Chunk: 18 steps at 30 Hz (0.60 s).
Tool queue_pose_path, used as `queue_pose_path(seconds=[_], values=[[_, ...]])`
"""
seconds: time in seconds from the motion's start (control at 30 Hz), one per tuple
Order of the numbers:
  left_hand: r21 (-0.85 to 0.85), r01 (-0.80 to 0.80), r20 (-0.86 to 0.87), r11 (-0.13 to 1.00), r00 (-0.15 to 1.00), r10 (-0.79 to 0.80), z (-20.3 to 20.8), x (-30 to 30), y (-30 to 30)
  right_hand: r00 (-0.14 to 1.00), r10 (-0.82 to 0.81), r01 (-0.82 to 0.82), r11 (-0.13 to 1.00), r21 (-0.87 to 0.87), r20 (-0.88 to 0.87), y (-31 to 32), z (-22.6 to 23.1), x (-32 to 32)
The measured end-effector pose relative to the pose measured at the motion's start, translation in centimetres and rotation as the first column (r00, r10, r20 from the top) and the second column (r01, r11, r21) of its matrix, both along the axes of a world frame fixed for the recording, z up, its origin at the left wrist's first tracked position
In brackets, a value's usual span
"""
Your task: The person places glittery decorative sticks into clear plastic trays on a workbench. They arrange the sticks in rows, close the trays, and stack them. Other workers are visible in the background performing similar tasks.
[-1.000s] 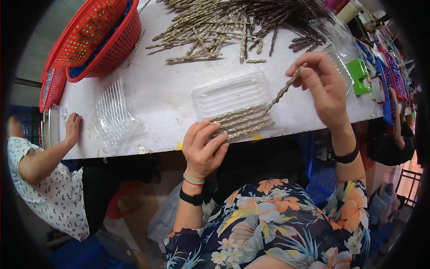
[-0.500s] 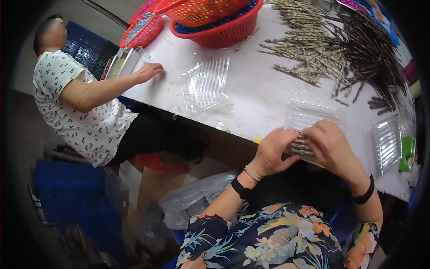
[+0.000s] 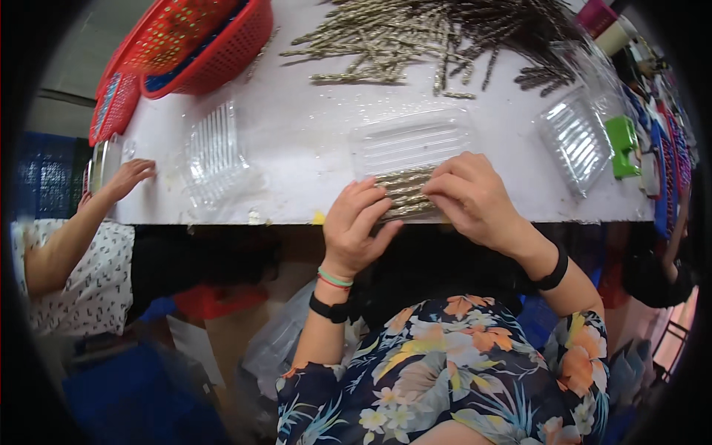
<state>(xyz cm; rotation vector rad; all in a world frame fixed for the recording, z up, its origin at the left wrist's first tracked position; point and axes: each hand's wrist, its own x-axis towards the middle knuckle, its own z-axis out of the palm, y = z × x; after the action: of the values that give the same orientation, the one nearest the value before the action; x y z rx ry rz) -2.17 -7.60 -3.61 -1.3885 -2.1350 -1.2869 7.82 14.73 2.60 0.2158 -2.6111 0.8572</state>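
Observation:
At the near table edge lies a clear plastic blister tray (image 3: 414, 141), its ribbed half open toward the far side. A row of glittery gold twisted sticks (image 3: 406, 187) fills its near half. My left hand (image 3: 358, 226) is curled round the left end of that half, thumb below and fingers on top. The bent fingers and thumb of my right hand (image 3: 471, 200) close on the right ends of the sticks; the fingertips partly hide them.
Gold twisted sticks (image 3: 371, 41) and dark ones (image 3: 530, 37) lie heaped at the back. Empty clear trays sit left (image 3: 215, 152) and right (image 3: 575, 141), near a green object (image 3: 623, 147). Red baskets (image 3: 200, 59) stand back left. Another person's hand (image 3: 133, 174) rests at the left.
The view has swung round, so the table edge now runs level and more shows at the right. Both my hands stay at the tray, with the sticks now more exposed between them.

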Motion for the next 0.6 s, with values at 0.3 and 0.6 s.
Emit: queue_pose_path(seconds=[0.3,0.6], values=[[-0.034,0.018,-0.084,0.999,0.996,-0.02,-0.6,0.1,-0.1,0.997,-0.013,0.022,0.992,0.12,-0.072,2.1,-0.7,3.3],[-0.044,0.016,-0.081,0.999,0.996,-0.019,-0.7,0.3,-0.2,0.997,-0.033,0.039,0.995,0.092,-0.07,1.6,-1.6,3.3]])
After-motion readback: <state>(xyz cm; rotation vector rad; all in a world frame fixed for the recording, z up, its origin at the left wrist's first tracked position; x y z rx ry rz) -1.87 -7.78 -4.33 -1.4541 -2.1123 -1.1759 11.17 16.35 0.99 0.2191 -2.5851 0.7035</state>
